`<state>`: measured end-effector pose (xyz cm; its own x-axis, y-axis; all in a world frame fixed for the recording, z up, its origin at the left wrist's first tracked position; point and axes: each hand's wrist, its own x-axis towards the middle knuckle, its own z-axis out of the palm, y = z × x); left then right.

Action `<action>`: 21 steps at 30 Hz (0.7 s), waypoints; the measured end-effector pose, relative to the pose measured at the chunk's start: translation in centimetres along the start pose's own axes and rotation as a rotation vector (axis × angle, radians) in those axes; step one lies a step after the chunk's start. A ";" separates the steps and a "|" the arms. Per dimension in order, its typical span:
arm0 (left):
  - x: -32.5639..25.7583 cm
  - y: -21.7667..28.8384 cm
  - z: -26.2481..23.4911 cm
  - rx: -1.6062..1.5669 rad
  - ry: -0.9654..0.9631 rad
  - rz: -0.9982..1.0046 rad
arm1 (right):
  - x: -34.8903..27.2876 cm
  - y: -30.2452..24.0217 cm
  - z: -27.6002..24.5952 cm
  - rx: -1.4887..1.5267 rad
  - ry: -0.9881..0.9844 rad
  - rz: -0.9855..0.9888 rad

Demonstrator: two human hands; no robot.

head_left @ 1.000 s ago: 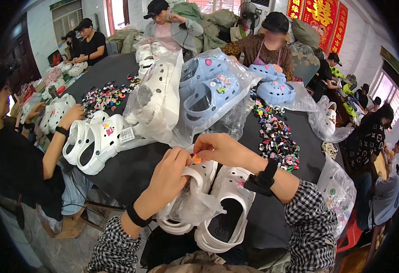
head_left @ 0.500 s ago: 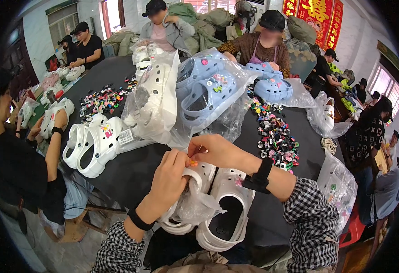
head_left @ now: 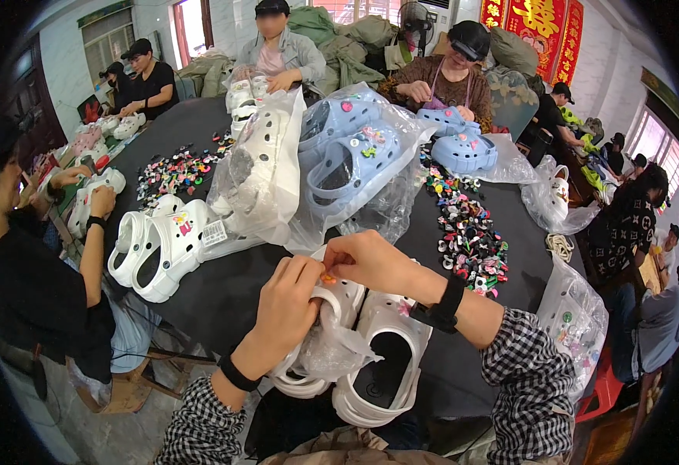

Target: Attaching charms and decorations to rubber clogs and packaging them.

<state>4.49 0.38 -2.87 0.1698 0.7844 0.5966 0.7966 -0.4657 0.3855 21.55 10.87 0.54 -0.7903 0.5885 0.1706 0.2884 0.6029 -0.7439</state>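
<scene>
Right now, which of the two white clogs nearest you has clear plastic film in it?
The left clog, nearer the left hand: crumpled film fills its opening, whereas the right clog shows its dark insole.

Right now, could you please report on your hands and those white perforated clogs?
Left hand gripping left white perforated clog. Right hand pinched at small orange charm over its upper, seating unclear. Crumpled translucent plastic bunched at its opening.

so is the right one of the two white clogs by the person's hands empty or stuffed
Empty where visible: the right white clog shows its bare dark insole; deeper inside, cannot tell.
</scene>
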 end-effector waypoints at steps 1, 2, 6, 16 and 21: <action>0.0 -0.1 0.0 0.002 -0.001 -0.002 | -0.1 0.0 0.2 0.002 -0.001 -0.001; 0.0 -0.2 -0.1 0.021 -0.007 0.004 | -0.2 0.0 0.4 -0.034 0.028 -0.033; 0.1 0.0 0.2 -0.012 0.001 -0.014 | -0.9 0.2 0.5 -0.126 0.080 -0.119; 0.1 -0.1 0.2 0.003 0.010 0.034 | -2.6 -0.6 0.2 -0.234 0.023 -0.144; 0.0 0.0 0.2 0.066 0.015 0.096 | -3.3 -0.5 0.3 -0.203 -0.002 -0.174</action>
<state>4.58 0.43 -3.00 0.2389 0.7307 0.6396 0.8136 -0.5101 0.2789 23.84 8.45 0.14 -0.8385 0.4656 0.2832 0.2507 0.7909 -0.5582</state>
